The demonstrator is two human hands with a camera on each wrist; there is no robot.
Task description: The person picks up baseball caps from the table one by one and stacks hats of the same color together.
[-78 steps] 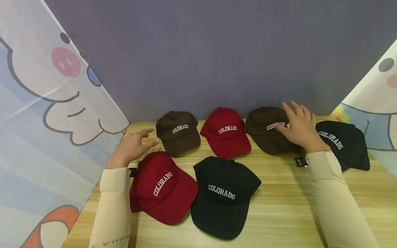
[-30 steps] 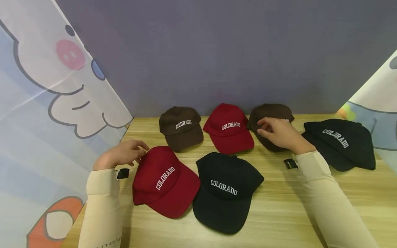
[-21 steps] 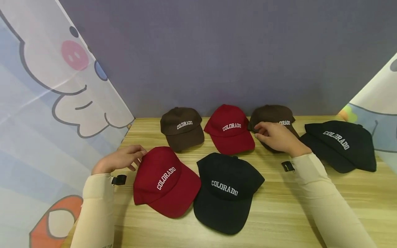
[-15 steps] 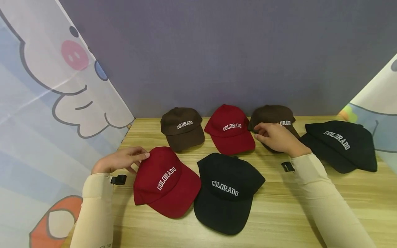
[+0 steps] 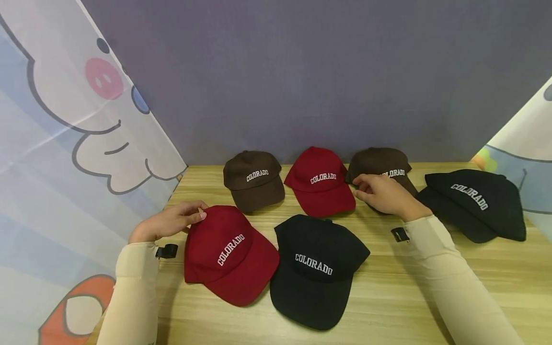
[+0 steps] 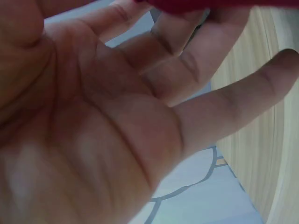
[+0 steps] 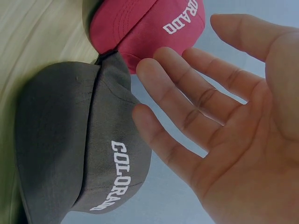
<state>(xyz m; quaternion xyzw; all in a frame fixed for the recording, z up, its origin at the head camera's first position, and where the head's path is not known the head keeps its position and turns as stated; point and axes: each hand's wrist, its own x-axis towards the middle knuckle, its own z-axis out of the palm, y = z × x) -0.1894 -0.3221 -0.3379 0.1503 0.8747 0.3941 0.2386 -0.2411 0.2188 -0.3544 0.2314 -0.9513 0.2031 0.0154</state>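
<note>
My left hand point(image 5: 172, 221) pinches the back edge of the front red baseball cap point(image 5: 235, 280), thumb on top of the crown. In the left wrist view, a strip of its red cloth point(image 6: 182, 4) runs across the top, by the fingers. My right hand point(image 5: 388, 195) hovers over the right brown cap point(image 5: 371, 158), partly covering it in the head view. From the right wrist, its fingers look extended and loosely bent, holding nothing, beside that brown cap point(image 7: 51, 140) and the back red cap point(image 7: 135, 23). A black cap point(image 5: 312, 292) lies against the front red cap's brim.
Along the grey back wall point(image 5: 302, 72) sit another brown cap point(image 5: 252, 167) and the back red cap point(image 5: 316, 165). A second black cap point(image 5: 483, 211) lies at the right. All rest on a wood-grain table point(image 5: 388, 297) between cartoon-printed side panels point(image 5: 51, 201).
My left hand came down to the front red cap, its thumb closing on the crown; the cap has shifted slightly. My right hand moved left over the brown cap, then stayed nearly still.
</note>
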